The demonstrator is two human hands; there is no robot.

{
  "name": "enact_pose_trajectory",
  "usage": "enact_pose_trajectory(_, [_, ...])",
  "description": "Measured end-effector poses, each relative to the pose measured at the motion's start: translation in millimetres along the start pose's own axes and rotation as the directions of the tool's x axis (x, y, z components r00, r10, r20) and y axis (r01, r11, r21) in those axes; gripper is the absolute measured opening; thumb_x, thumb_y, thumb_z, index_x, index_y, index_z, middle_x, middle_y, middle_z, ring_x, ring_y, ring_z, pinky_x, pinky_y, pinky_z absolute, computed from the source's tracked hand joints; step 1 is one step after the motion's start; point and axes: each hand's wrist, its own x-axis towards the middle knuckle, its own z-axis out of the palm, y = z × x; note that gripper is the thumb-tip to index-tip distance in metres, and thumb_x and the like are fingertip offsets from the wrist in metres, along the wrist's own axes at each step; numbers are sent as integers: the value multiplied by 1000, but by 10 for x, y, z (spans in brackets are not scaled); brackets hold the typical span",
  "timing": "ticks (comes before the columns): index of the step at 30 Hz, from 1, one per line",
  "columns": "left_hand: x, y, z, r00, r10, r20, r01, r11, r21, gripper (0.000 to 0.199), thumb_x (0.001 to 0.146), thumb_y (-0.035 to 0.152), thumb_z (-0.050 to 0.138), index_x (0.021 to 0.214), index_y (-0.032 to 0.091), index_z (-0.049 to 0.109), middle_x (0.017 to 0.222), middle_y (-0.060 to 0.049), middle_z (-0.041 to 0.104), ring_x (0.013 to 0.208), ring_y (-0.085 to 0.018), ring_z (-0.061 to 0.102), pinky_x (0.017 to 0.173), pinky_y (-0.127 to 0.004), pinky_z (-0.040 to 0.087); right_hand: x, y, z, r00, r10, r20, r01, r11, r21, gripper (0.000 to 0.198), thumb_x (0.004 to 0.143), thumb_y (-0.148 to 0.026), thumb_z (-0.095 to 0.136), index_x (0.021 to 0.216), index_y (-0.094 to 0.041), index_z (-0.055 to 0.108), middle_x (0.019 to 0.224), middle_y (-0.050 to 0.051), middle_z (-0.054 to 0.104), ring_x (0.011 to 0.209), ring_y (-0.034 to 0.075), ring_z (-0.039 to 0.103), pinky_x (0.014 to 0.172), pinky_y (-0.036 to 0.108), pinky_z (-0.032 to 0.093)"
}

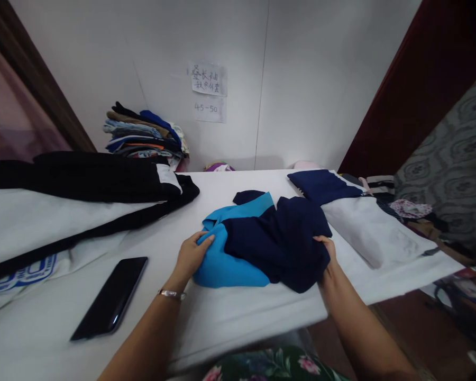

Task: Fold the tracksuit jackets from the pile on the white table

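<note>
A crumpled navy and bright blue garment [257, 243] lies on the white table in front of me; whether it is a jacket or a top I cannot tell. My left hand [193, 254] pinches its bright blue edge at the left. At the opposite side my right hand [326, 248] grips the navy part, its fingers partly hidden by the cloth. A dark navy end of the garment sticks out at the back. Around my left wrist sits a bracelet [171, 294].
A black phone [110, 299] lies at left, near black-and-white clothing [83, 177]. Folded clothes [143, 132] are stacked behind it. Navy-and-grey clothing [375, 227] lies to the right. Handwritten papers [209, 79] hang on the wall. The white table [254, 317] ends close to me.
</note>
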Motion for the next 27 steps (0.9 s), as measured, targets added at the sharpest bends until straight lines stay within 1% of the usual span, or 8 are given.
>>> enact_pose_trajectory(7, [-44, 10, 32, 989, -143, 33, 145, 909, -391, 48, 65, 57, 70, 96, 20, 72, 91, -4, 74, 84, -22, 65, 75, -31, 52, -85, -89, -55, 987, -133, -91, 137, 989, 50, 15, 54, -16, 56, 66, -20, 64, 59, 2, 69, 54, 21, 66, 60, 35, 60])
enact_pose_trajectory(11, [-38, 59, -48, 976, -215, -15, 168, 803, -572, 51, 60, 56, 74, 95, 18, 71, 82, -2, 72, 74, -20, 63, 69, -30, 51, -58, -246, -163, 898, -396, -192, 410, 911, 37, 17, 57, -16, 58, 72, -22, 62, 66, -3, 69, 62, 16, 66, 69, 30, 59])
enact_pose_trajectory(15, [17, 29, -45, 940, -338, -48, 225, 720, -656, 47, 59, 48, 76, 94, 18, 70, 82, -3, 72, 75, -19, 63, 70, -31, 51, -21, -355, -229, 853, -495, -165, 430, 846, -314, 27, 54, -22, 71, 79, -23, 61, 74, -3, 70, 71, 18, 66, 72, 31, 56])
enact_pose_trajectory(17, [43, -11, -11, 918, -396, -13, 289, 691, -662, 45, 60, 44, 75, 95, 17, 70, 83, -4, 72, 77, -20, 64, 71, -33, 52, -49, -338, -256, 829, -553, -83, 411, 703, -580, 31, 56, -30, 75, 84, -23, 64, 83, 2, 72, 83, 23, 66, 79, 36, 54])
enact_pose_trajectory(19, [49, -37, 21, 909, -417, 0, 318, 693, -647, 44, 62, 44, 73, 97, 16, 70, 86, -6, 73, 79, -21, 65, 72, -34, 53, -117, -267, -282, 749, -662, 13, 450, 494, -744, 35, 63, -40, 71, 92, -21, 66, 95, 7, 72, 96, 27, 64, 89, 41, 50])
enact_pose_trajectory(23, [-28, 7, 53, 960, -201, -195, 108, 908, -404, 41, 72, 48, 63, 98, 17, 70, 96, -6, 73, 91, -23, 64, 84, -35, 51, -286, -16, -298, 595, -800, 75, 482, 281, -830, 51, 75, -51, 59, 111, -15, 62, 121, 15, 64, 116, 30, 55, 103, 46, 39])
enact_pose_trajectory(25, [-112, 70, 69, 959, 69, -276, -117, 980, -161, 39, 80, 48, 56, 101, 19, 70, 103, -5, 72, 99, -22, 63, 92, -33, 47, -340, 101, -282, 593, -802, 75, 471, 271, -839, 54, 76, -51, 58, 114, -14, 60, 128, 17, 59, 123, 30, 50, 107, 46, 35])
enact_pose_trajectory(27, [-217, 140, 101, 905, 351, -239, -348, 936, 56, 38, 86, 46, 49, 105, 20, 69, 105, -5, 71, 101, -21, 62, 93, -32, 46, -371, 162, -264, 626, -771, 119, 467, 249, -848, 47, 77, -50, 57, 109, -16, 61, 125, 17, 61, 122, 30, 51, 107, 46, 36])
